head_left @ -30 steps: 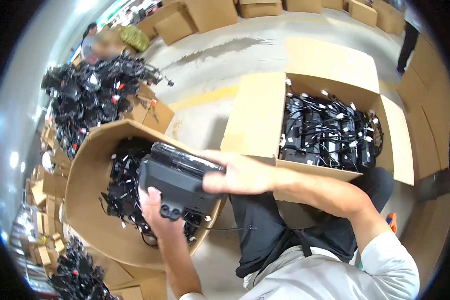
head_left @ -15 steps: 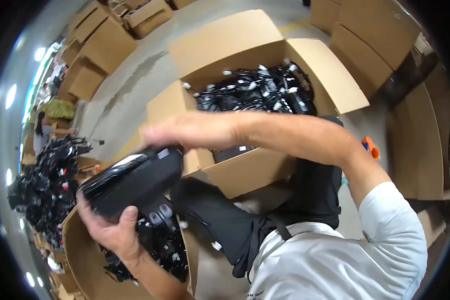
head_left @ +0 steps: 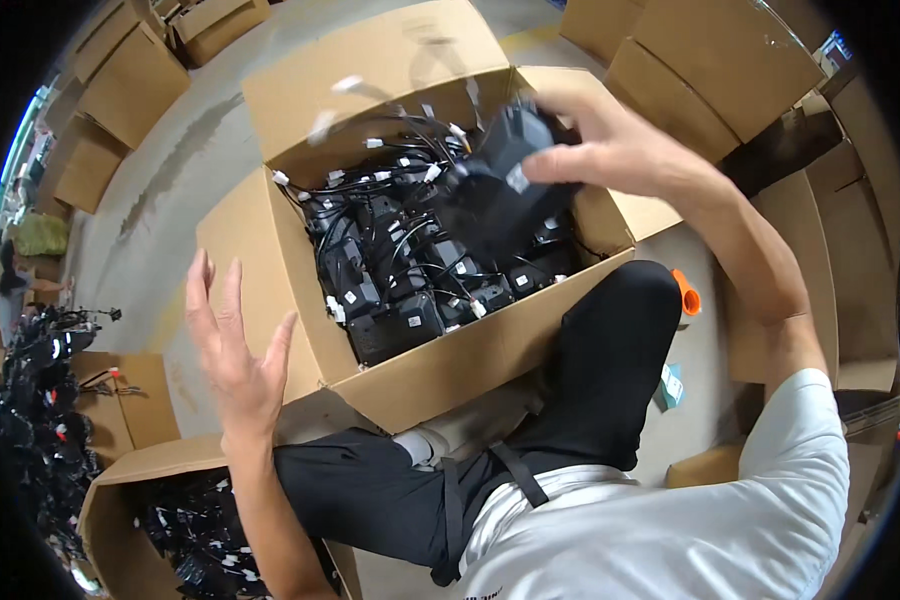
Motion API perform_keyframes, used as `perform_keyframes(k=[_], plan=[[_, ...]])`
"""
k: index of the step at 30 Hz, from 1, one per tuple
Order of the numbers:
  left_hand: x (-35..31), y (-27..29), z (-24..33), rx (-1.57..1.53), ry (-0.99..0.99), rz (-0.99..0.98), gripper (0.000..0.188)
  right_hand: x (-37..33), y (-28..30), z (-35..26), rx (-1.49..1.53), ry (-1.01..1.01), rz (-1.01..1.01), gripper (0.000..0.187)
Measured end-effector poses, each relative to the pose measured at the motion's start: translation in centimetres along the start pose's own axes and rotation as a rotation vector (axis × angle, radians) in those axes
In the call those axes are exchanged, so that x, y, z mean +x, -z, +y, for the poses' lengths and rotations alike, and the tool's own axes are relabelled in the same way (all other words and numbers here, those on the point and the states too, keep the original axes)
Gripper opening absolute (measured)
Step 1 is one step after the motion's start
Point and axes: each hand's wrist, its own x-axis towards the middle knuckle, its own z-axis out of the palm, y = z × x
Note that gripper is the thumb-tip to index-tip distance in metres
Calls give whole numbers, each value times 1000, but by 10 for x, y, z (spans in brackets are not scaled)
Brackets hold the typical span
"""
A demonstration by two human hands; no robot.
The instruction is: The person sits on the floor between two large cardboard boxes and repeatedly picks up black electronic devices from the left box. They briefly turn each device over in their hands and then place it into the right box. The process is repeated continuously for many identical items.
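My right hand [head_left: 605,150] grips a black plastic device [head_left: 510,175] over the right part of a large open cardboard box [head_left: 460,375]. The device is blurred by motion, and thin black cables with white connectors [head_left: 350,85] swing out from it to the left. Inside the box lie several similar black devices [head_left: 398,328] with tangled leads and white plugs. My left hand [head_left: 238,365] is raised beside the box's left flap, empty, its fingers spread apart.
At lower left stands another open carton [head_left: 160,455] holding black cabled parts. A heap of black parts [head_left: 40,420] rises at the far left. Tall cartons [head_left: 715,65] line the right. An orange ring-shaped object [head_left: 687,293] lies on the floor by my knee.
The black device has gone from between both hands at the left to my right hand above the box. My left hand has let go and opened. The whole view has shifted.
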Motion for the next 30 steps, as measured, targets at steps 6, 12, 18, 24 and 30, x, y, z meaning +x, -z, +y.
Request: perform_keyframes(k=[6,12,18,24,30], plan=[[-2,-24,-15,-96,127,-61,66,12,-122,139,921,-834,-408,36],[-28,9,-17,48,124,114,59,28,-155,125,-52,-705,-783,38],[-77,41,-25,-155,184,427,45,18,-171,153,211,-789,-644,27],[-334,93,-107,78,845,17,46,24,-138,140,-9,-527,-578,24],[-645,160,-105,386,1008,-422,18,79,-165,84,-227,-92,-538,32]])
